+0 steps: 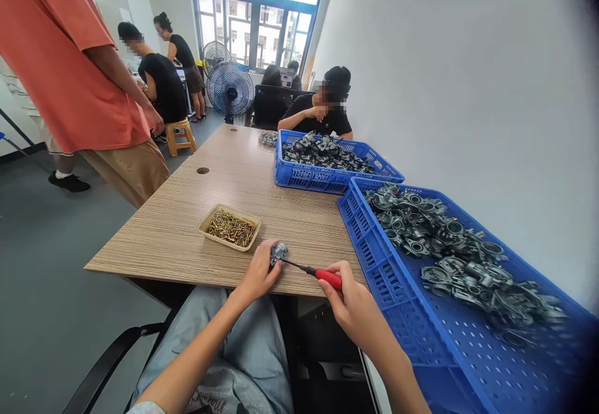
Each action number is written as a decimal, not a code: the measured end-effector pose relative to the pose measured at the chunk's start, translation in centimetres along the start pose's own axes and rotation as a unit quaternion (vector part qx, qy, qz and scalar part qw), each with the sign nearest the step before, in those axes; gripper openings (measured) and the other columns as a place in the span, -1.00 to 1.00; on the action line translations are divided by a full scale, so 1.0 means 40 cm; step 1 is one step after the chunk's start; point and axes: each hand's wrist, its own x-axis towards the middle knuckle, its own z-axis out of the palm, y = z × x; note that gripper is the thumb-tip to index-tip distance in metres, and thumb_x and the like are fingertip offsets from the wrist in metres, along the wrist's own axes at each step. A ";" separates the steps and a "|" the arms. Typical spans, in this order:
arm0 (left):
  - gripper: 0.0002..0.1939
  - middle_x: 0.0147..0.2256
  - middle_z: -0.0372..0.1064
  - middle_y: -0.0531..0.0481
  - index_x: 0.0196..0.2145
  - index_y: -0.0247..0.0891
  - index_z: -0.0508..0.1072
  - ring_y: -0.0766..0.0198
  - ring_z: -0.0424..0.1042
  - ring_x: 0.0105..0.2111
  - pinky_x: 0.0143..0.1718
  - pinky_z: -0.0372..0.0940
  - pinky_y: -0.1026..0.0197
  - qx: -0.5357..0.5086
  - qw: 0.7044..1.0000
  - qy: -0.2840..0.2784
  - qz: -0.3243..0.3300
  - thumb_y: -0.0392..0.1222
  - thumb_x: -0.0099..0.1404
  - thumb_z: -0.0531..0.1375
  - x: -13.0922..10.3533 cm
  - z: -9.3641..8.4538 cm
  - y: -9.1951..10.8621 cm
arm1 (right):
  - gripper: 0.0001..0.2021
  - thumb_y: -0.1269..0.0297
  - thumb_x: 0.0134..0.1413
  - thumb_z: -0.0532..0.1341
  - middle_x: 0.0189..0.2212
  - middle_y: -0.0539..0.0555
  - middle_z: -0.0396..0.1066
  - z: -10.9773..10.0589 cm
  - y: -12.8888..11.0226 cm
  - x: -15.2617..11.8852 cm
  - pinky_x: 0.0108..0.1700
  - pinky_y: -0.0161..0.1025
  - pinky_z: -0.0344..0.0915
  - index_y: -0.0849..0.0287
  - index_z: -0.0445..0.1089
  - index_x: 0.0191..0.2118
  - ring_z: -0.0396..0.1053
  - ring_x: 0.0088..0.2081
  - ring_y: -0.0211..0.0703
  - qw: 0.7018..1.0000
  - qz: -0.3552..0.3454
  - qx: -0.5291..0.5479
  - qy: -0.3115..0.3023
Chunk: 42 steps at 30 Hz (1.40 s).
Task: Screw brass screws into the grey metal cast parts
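My left hand (255, 275) grips a small grey metal carburetor body (279, 251) at the near edge of the table. In my right hand (350, 298) is a screwdriver (329, 278) with a red handle, its dark shaft pointing left. The tip meets or nearly meets the carburetor; the exact contact is too small to tell. Just beyond my left hand stands a shallow beige tray (204, 234) holding many small brass jets (230, 227).
Right of my hands, a blue crate (374, 270) holds many carburetor bodies (435, 224). Another blue crate (299, 181) of dark metal parts stands behind it. A person (322, 111) sits across the wooden table (243, 171); a person in an orange shirt (79, 77) stands left.
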 end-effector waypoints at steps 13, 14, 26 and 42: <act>-0.51 0.21 0.22 -0.24 0.29 -0.18 0.10 0.02 0.21 0.25 0.31 0.14 -0.14 -0.007 1.000 0.001 -0.007 -0.20 0.45 0.07 0.003 -0.002 0.001 | -0.81 0.08 0.42 -0.02 -0.33 0.09 0.55 0.006 0.007 -0.001 -0.31 -0.17 0.31 0.06 0.17 -0.08 0.56 -0.31 0.08 0.999 -0.006 -0.028 0.014; -0.51 0.21 0.22 -0.24 0.29 -0.18 0.10 0.02 0.21 0.25 0.31 0.14 -0.14 -0.007 1.000 0.001 -0.007 -0.20 0.45 0.07 0.003 -0.002 0.001 | -0.79 0.05 0.42 -0.03 -0.41 0.07 0.53 0.009 0.010 0.001 -0.35 -0.18 0.27 0.06 0.17 -0.11 0.55 -0.36 0.10 0.998 0.006 -0.049 0.026; -0.50 0.22 0.22 -0.24 0.29 -0.18 0.10 0.01 0.21 0.26 0.32 0.13 -0.15 -0.009 1.000 0.002 -0.002 -0.20 0.45 0.07 0.001 -0.001 -0.001 | -0.76 0.00 0.41 0.00 -0.49 0.03 0.50 0.019 0.008 0.001 -0.41 -0.20 0.23 0.05 0.20 -0.14 0.53 -0.44 0.08 0.997 0.008 -0.066 0.046; -0.51 0.20 0.24 -0.24 0.28 -0.18 0.12 0.03 0.22 0.24 0.31 0.14 -0.12 -0.010 1.000 0.006 -0.004 -0.22 0.43 0.08 0.004 -0.003 0.002 | -0.84 0.15 0.41 -0.01 -0.23 0.11 0.55 -0.004 -0.004 -0.005 -0.25 -0.19 0.33 0.05 0.16 -0.01 0.56 -0.24 0.03 1.000 -0.019 -0.008 -0.005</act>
